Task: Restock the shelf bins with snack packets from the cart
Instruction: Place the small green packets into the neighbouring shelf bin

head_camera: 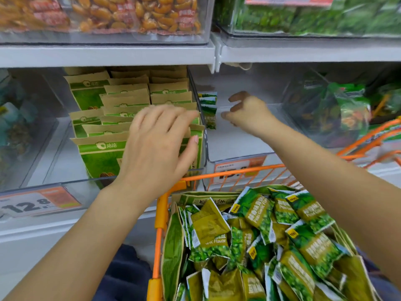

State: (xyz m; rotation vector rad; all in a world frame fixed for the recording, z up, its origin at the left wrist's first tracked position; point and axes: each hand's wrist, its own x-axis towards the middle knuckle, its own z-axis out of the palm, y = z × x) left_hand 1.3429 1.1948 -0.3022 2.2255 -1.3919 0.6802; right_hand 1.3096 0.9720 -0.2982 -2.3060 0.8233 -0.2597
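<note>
- Green-and-kraft pouches (121,118) pack the left clear bin (65,183) in tight upright rows — by the look of it, that bin is as good as stocked.
- Beside it, the middle clear bin (234,146) holds only a few small green packets (209,109) standing against its left wall; most of its floor is bare, so I judge this is where the bulk of the work remains.
- Down in the orange cart (159,231), just below the bin fronts, a deep heap of green pea snack packets (282,235) waits, so restocking looks early rather than late.
- Left hand (158,144) hovers flat over the front pouches, fingers straight and spread, gripping nothing.
- Right hand (245,111) is inside the middle bin near the small packets, fingers loosely curled; nothing shows between them.
- Room: the shelf edge (108,55) above caps how high a hand can go in, and the bin's front lip and the cart rim sit close together — a loaded hand must lift over both. Inside the middle bin there is wide free space to the right.
</note>
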